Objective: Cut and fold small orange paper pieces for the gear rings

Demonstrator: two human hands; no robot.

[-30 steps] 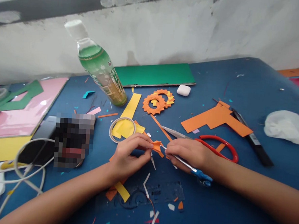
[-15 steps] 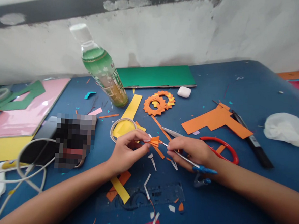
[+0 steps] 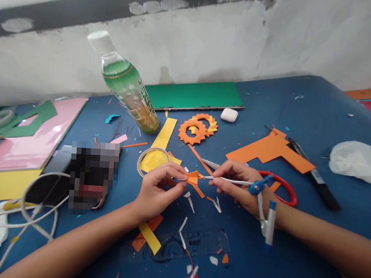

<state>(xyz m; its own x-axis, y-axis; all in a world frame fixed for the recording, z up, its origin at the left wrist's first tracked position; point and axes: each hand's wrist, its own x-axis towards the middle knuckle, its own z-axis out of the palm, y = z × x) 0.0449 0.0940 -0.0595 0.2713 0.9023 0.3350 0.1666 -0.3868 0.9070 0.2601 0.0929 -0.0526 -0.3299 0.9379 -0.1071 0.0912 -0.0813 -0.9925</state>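
My left hand (image 3: 162, 188) pinches a small folded orange paper piece (image 3: 193, 178) above the blue table. A thin white strip (image 3: 233, 181) runs from the paper's right end into my right hand (image 3: 241, 184), whose fingertips are closed on it. At the strip's far end, a blue and silver piece (image 3: 258, 186) hangs beside my right wrist. Red-handled scissors (image 3: 290, 195) lie partly hidden behind my right hand. Beyond the hands are two orange and yellow paper rings (image 3: 192, 132). A tape roll (image 3: 140, 170) rests on yellow paper behind my left hand.
A drink bottle (image 3: 130, 89) stands at the back left, near a green board (image 3: 197, 94). On the right are an orange paper shape (image 3: 260, 148), a black marker (image 3: 322, 189) and white tissue (image 3: 356, 162). A cable (image 3: 55, 215) and a phone lie left. Paper scraps litter the front.
The blue and silver piece has swung and turned beside my right wrist. My right hand has rotated slightly, and the orange paper has tilted a little. My left hand has barely moved.
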